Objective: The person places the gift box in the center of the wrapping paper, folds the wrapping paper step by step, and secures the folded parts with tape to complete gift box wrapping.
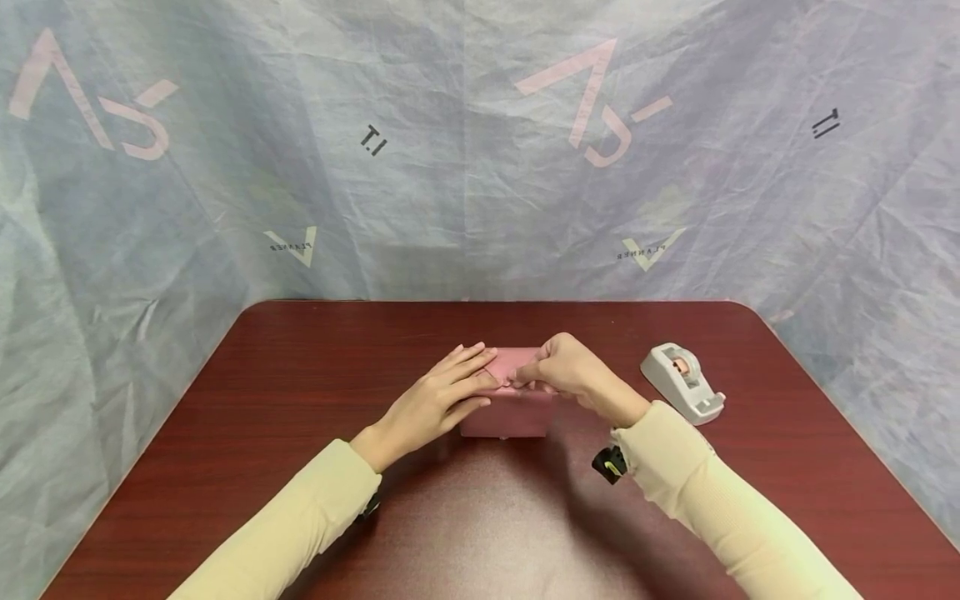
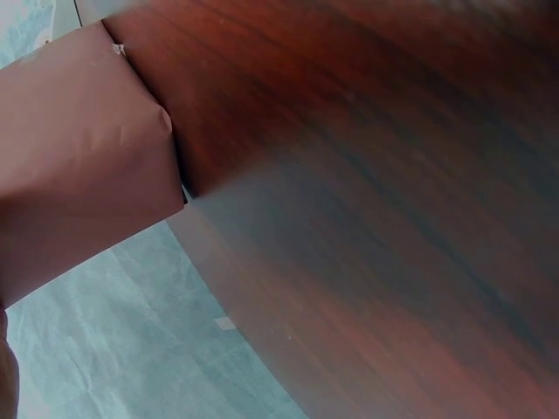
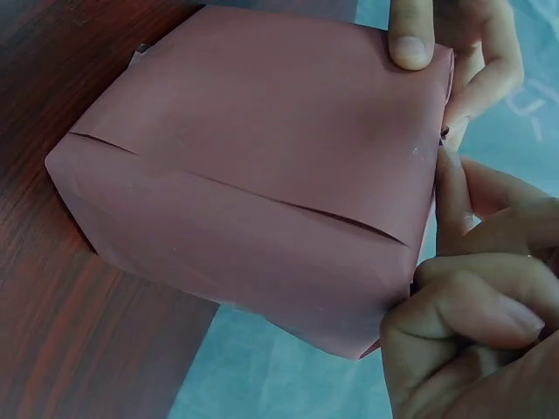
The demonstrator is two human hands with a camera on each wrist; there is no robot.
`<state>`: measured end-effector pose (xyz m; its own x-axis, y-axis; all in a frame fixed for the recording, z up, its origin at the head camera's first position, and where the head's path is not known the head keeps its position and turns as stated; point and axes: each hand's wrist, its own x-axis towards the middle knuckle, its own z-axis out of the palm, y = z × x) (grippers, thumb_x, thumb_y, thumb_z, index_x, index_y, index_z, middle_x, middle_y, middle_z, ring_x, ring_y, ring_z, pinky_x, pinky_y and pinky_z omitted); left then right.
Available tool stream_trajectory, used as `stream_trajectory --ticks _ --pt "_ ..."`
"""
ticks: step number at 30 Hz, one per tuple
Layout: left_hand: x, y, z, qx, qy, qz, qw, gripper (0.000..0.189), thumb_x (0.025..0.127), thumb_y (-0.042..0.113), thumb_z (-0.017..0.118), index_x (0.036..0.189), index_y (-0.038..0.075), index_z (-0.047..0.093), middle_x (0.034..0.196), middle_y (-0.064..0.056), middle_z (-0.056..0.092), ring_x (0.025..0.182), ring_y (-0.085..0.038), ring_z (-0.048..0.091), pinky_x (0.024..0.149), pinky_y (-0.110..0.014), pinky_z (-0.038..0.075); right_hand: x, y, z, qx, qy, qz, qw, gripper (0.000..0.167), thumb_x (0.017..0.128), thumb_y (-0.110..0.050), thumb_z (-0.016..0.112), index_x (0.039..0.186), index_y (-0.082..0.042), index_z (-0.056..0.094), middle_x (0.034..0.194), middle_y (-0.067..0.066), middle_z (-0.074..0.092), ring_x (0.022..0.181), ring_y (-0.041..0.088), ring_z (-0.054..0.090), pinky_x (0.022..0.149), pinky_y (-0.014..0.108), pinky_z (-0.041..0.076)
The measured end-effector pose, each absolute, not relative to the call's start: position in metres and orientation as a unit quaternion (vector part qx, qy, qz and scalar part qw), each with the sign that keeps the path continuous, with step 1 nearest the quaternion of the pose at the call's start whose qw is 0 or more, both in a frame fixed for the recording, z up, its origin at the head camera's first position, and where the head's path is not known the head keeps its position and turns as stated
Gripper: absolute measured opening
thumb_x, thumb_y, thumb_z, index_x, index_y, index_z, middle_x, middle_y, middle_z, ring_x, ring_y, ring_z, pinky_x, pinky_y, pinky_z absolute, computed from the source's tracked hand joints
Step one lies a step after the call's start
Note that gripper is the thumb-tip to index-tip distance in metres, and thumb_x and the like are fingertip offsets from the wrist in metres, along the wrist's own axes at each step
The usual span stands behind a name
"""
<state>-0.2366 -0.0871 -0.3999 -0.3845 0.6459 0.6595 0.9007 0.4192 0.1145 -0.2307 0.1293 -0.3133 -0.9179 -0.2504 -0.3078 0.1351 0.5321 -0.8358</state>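
Observation:
A small box wrapped in pink paper [image 1: 504,414] stands upright at the middle of the table. My left hand [image 1: 442,396] lies over its top left edge with the fingers fairly straight, pressing on the paper. In the right wrist view, a thumb [image 3: 410,44] of that hand rests on the box's side. With bent fingers, my right hand [image 1: 570,371] pinches at the folded paper on top; its other fingers [image 3: 463,314] are curled beside the box's edge. A slit-like paper seam [image 3: 297,208] runs along one side. The fingertips hide part of the fold.
A white tape dispenser [image 1: 682,383] with a roll in it stands on the table's right side. The dark red wooden table [image 1: 300,358] reaches back to a hanging grey printed cloth [image 1: 450,208]. Straps with dark devices [image 1: 609,465] sit at the wrists.

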Motion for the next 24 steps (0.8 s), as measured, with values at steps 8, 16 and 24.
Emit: stream_trajectory --ticks 8,16,24 --pt "-0.236 -0.089 -0.399 -0.486 -0.797 -0.232 0.275 0.024 0.085 0.02 0.063 0.108 0.014 0.065 0.134 -0.01 0.051 0.128 -0.029 0.042 0.112 -0.036 0.022 -0.233 0.13 -0.31 -0.037 0.84 -0.488 0.235 0.016 0.082 -0.011 0.064 0.082 0.002 0.072 0.038 -0.006 0.046 0.033 0.002 0.027 0.035 0.018 0.021" --pt "-0.238 -0.088 -0.398 -0.485 -0.8 -0.235 0.262 0.023 0.086 0.021 0.062 0.108 0.015 0.065 0.135 -0.009 0.05 0.131 -0.026 0.039 0.112 -0.037 0.022 -0.228 0.14 -0.308 -0.036 0.794 -0.54 0.278 0.021 0.082 -0.008 0.06 0.097 0.005 0.067 0.042 -0.007 0.043 0.039 0.003 0.03 0.04 0.018 0.022" --pt "-0.239 -0.089 -0.396 -0.486 -0.799 -0.236 0.265 0.022 0.086 0.021 0.062 0.107 0.014 0.065 0.133 -0.01 0.051 0.13 -0.028 0.04 0.112 -0.036 0.022 -0.209 0.145 -0.311 0.021 0.676 -0.675 0.294 0.021 0.083 -0.005 0.055 0.1 0.004 0.065 0.05 -0.009 0.046 0.043 -0.001 0.035 0.044 0.017 0.027"
